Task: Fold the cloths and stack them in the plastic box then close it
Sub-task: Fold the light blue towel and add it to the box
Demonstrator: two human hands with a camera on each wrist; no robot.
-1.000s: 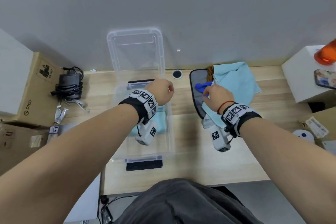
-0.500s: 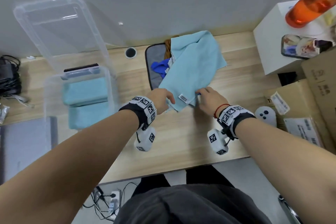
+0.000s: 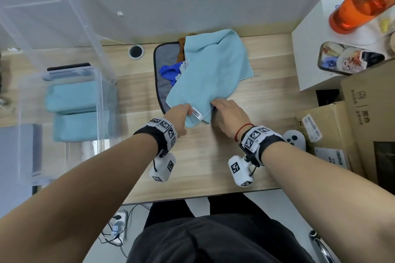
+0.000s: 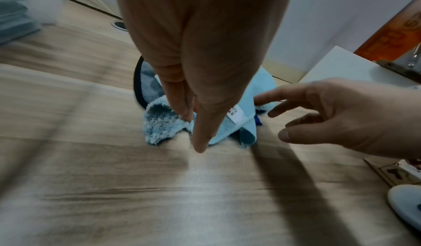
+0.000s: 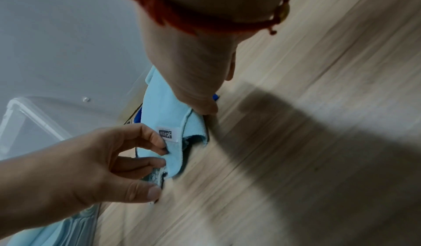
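Note:
A light blue cloth (image 3: 213, 74) lies spread over a pile holding a grey cloth (image 3: 166, 60), a dark blue cloth (image 3: 168, 71) and an orange one. My left hand (image 3: 188, 112) pinches its near corner beside the white label (image 4: 235, 114). My right hand (image 3: 215, 104) sits just right of it, fingers loosely extended and tips touching the cloth's edge (image 5: 193, 116). At the left stands the clear plastic box (image 3: 100, 100) with two folded light blue cloths (image 3: 72, 96) inside. Its lid (image 3: 53, 17) leans back against the wall.
A white box (image 3: 310, 49) at the right carries an orange bottle (image 3: 359, 6) and a phone (image 3: 348, 57). Cardboard boxes (image 3: 363, 113) and a white controller (image 3: 295, 139) crowd the right edge. A cable hole (image 3: 136, 51) sits behind, and bare wood lies near the front edge.
My left hand moved from above the box to the cloth's near corner and took hold. The light blue cloth was pulled out toward me. My view shifted right.

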